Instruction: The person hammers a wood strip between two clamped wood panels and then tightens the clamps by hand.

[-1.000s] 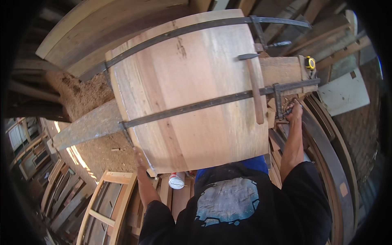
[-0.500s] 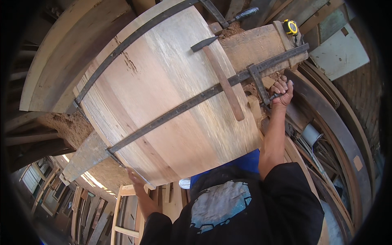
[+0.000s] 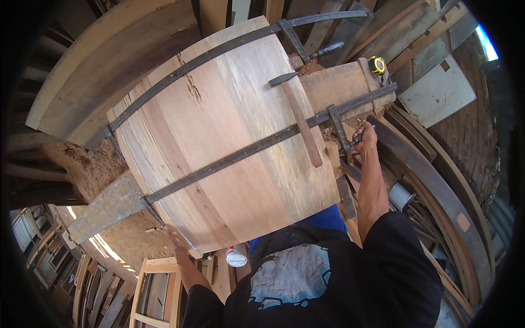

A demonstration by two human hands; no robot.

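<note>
A wide panel of glued boards point(image 3: 219, 136) lies across a rough wooden bench point(image 3: 333, 83), spanned by two dark metal bar clamps. My right hand point(image 3: 365, 138) is closed round the screw handle of the nearer bar clamp point(image 3: 246, 147), just past the panel's right side. At the panel's near left corner, my left hand point(image 3: 175, 239) grips the edge close to that clamp's end; its fingers are partly hidden. A hammer point(image 3: 299, 117) with a wooden handle lies on the panel, across the nearer clamp. The farther bar clamp point(image 3: 180, 71) has its screw handle point(image 3: 327, 50) at the far right.
A yellow and black tape measure point(image 3: 377, 65) sits on the bench's right end. Sawdust point(image 3: 90, 169) covers the left side, near a handsaw-like flat blade point(image 3: 109, 210). Curved boards point(image 3: 437, 191) stand at right. A red and white can point(image 3: 236, 257) and a wooden frame point(image 3: 156, 268) are below.
My right hand has turned on the clamp handle, with the wrist now rolled and still gripping. The whole view has shifted slightly. My left hand stays at the panel's corner.
</note>
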